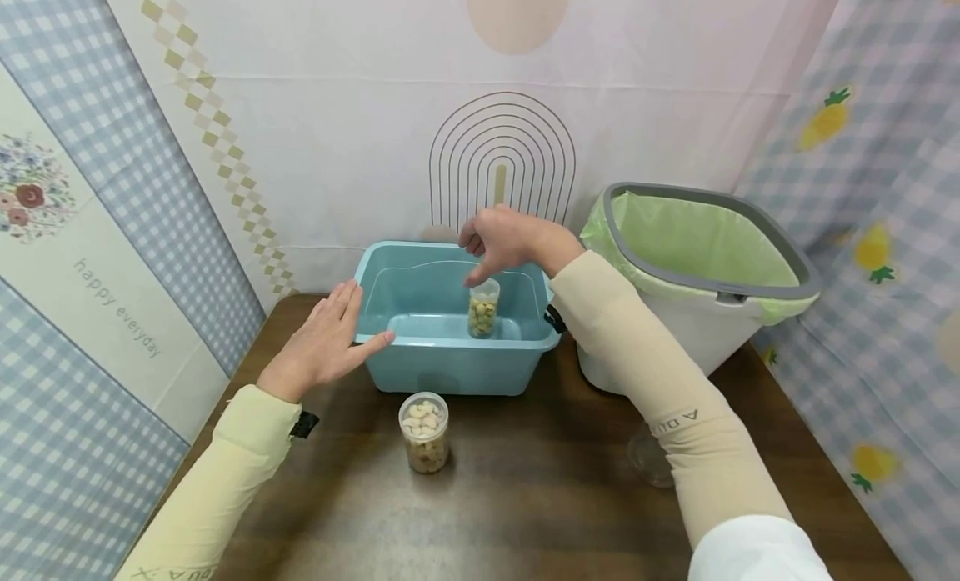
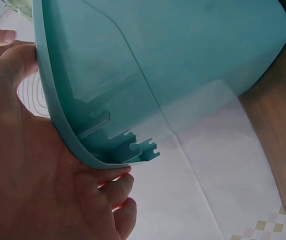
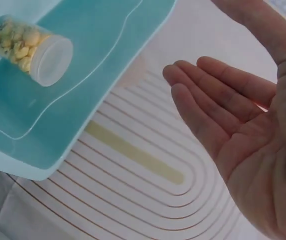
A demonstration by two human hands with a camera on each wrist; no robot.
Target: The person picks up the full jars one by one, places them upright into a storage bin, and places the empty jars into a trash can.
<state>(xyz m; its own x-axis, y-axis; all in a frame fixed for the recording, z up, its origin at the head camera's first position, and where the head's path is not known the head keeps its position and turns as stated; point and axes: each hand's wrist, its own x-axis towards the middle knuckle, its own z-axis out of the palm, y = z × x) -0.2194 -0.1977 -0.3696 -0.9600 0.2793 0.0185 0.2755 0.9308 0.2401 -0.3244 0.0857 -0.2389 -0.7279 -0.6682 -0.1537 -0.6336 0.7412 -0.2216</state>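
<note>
Jar of nuts (image 1: 482,316) stands upright inside the blue tub (image 1: 442,371); near it, the right hand's (image 1: 510,239) grip is apart. The left hand (image 1: 318,345), fingers straight, touches the tub's rim. Another jar (image 1: 427,448) stands on the bench (image 1: 337,498).

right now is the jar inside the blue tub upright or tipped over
Upright: in the head view the jar stands inside the blue tub, its pale lid uppermost and the yellowish contents below.
</note>
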